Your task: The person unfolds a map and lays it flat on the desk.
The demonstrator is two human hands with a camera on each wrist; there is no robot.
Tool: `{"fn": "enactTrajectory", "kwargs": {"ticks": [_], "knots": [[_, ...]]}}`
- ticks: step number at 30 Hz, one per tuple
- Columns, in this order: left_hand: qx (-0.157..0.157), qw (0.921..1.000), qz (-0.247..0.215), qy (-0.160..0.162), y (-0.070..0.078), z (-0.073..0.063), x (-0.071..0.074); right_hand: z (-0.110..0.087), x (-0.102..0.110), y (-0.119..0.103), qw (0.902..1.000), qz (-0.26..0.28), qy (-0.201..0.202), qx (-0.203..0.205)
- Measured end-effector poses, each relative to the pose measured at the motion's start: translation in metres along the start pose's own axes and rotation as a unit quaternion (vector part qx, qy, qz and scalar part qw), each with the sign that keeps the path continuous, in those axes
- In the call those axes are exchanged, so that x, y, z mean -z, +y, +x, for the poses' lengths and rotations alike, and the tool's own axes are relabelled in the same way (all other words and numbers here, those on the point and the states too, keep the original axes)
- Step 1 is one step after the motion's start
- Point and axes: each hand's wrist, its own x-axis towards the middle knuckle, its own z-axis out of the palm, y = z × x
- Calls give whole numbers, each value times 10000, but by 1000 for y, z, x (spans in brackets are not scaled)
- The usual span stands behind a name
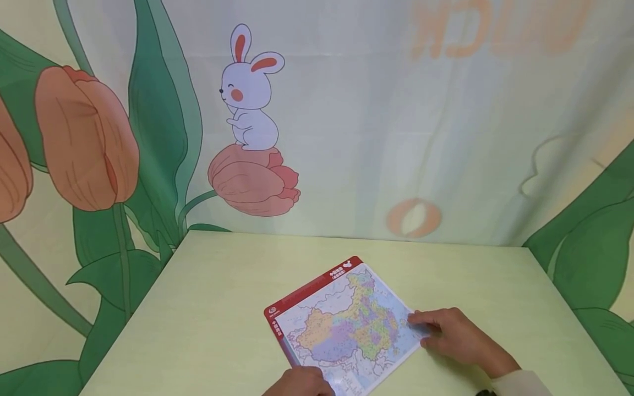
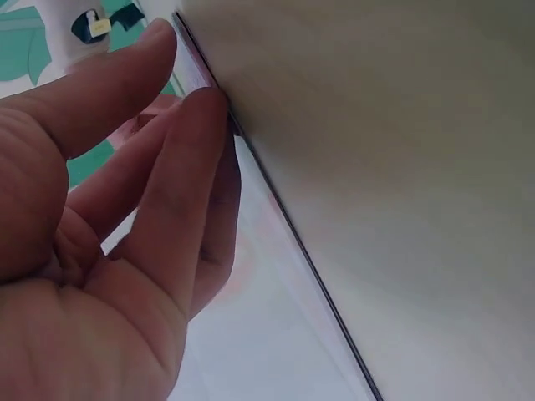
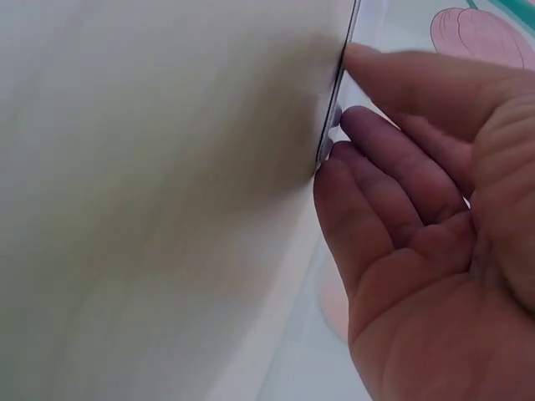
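Observation:
A thin map board of China (image 1: 342, 330) with a red border along its top lies turned at an angle on the table. At its near left edge my left hand (image 1: 302, 382) holds it with bent fingers; the lower part of that hand falls outside the head view. In the left wrist view, thumb and fingertips of the left hand (image 2: 125, 209) meet the board's thin dark edge. My right hand (image 1: 451, 335) grips the right corner, forefinger and thumb on adjoining edges. The right wrist view shows the right hand (image 3: 426, 192) with fingertips at the board's edge (image 3: 338, 88).
The pale yellow table (image 1: 198, 297) extends on both sides of the board. Behind it hangs a cloth (image 1: 346, 110) printed with a rabbit, tulips and leaves. A dark band (image 1: 485, 392) shows at the right wrist, below a light sleeve (image 1: 520, 383).

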Motion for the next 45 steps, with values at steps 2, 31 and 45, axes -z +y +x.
{"fn": "enactTrajectory", "kwargs": {"ticks": [2,31,45], "knots": [[371,9993,23,-30,-4,1,7,-1,0,-4,9999,-26,36,-94],[924,9835,-363,1515,-121,24,109,1,-90,-144,9884,402,-511,1375],[718,9898,-120,1228,-135,36,112,14,-122,-175,9699,-451,-337,2369]]}}
